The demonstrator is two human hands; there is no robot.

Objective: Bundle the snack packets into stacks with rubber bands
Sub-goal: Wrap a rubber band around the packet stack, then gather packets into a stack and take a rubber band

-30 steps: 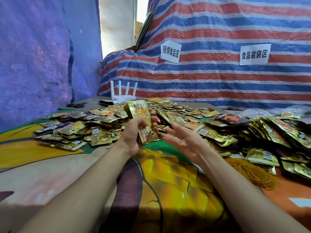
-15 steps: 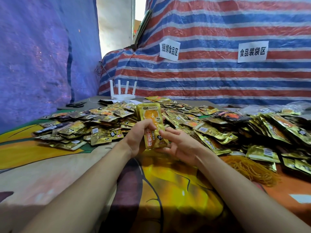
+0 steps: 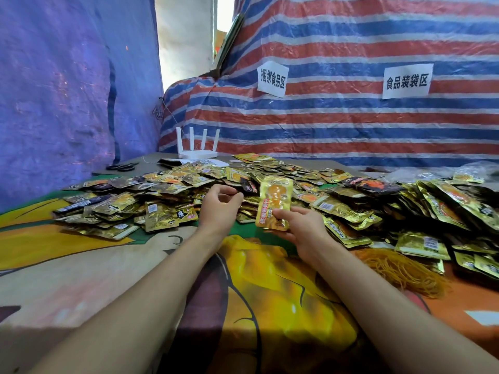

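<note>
Thin stack of snack packets (image 3: 275, 201) pinched upright by its lower end in right hand (image 3: 303, 229), over the middle of the table (image 3: 81, 279). No band visible round it. Left hand (image 3: 220, 209) just beside, fingers curled, thumb near forefinger; impossible to tell whether pinching anything. Judged barely begun: loose packets (image 3: 167, 190) heaped across the far half, no banded bundle discernible, rubber bands (image 3: 402, 268) piled toward the right edge. Packet print too small to read. Behind, white sign (image 3: 272, 79) reading "捆绑食品区"; second sign (image 3: 406, 81), "食品装袋区".

White router (image 3: 198, 151), black scissors (image 3: 122, 166), striped tarp (image 3: 351, 125) behind, blue tarp (image 3: 67, 90) at left
</note>
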